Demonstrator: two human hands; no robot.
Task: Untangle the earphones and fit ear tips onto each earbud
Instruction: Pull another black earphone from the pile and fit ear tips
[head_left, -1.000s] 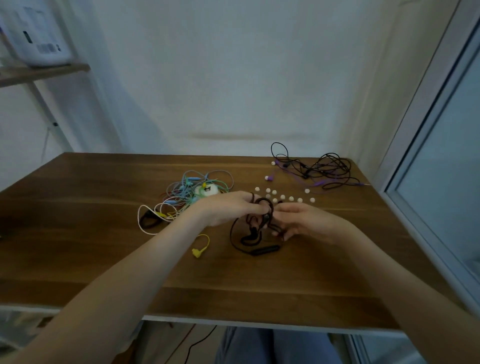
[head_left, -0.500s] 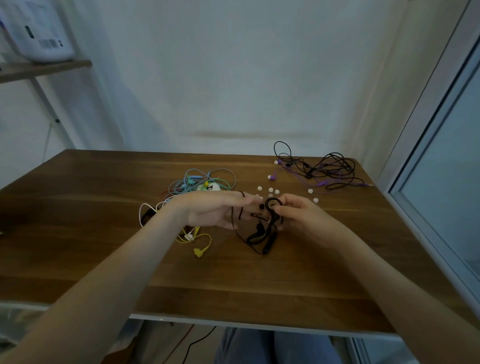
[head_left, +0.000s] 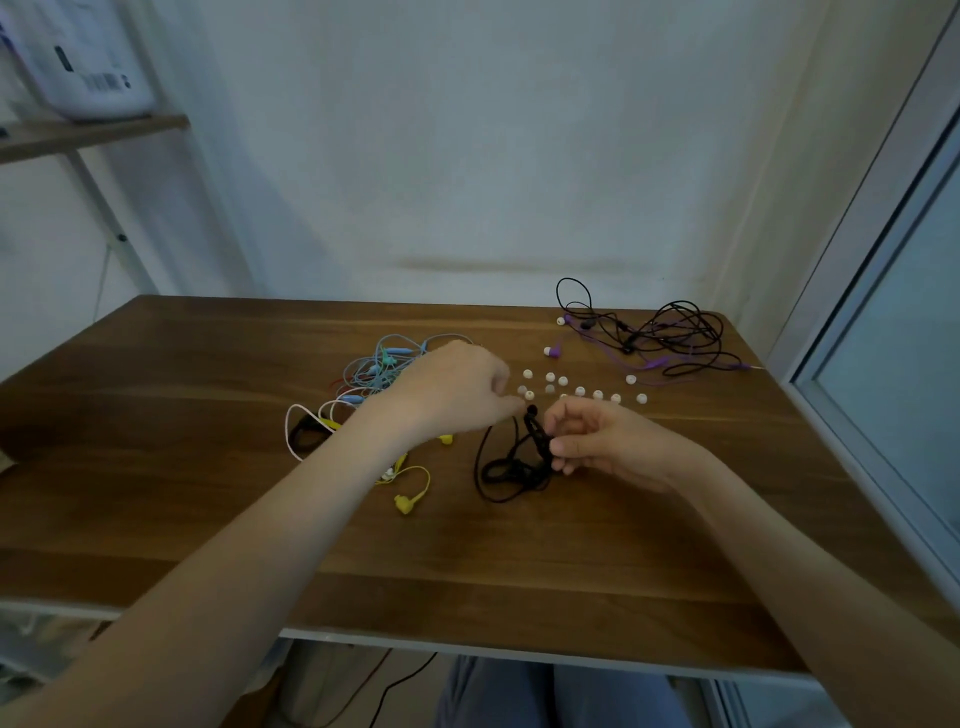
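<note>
My right hand (head_left: 602, 441) pinches the black earphones (head_left: 506, 474) near one earbud (head_left: 531, 413), which points upward; the rest of the black cable lies in a small loose bundle on the wooden table (head_left: 519, 561). A row of several white ear tips (head_left: 580, 391) lies just behind both hands. My left hand (head_left: 457, 389) has its fingers curled at the left end of that row, thumb and forefinger pinching at one white ear tip (head_left: 530, 396). The black earbud stands right below those fingertips.
A tangle of blue, green and white earphones (head_left: 382, 364) lies behind my left wrist, with yellow earphones (head_left: 410, 500) in front. Black and purple earphones (head_left: 670, 338) are piled at the back right. A shelf (head_left: 93, 132) is at left, a window frame (head_left: 857, 332) at right.
My left hand let go of the black cable and moved back and right to the ear tips. My right hand keeps the black earphones, now raised with one earbud pointing up.
</note>
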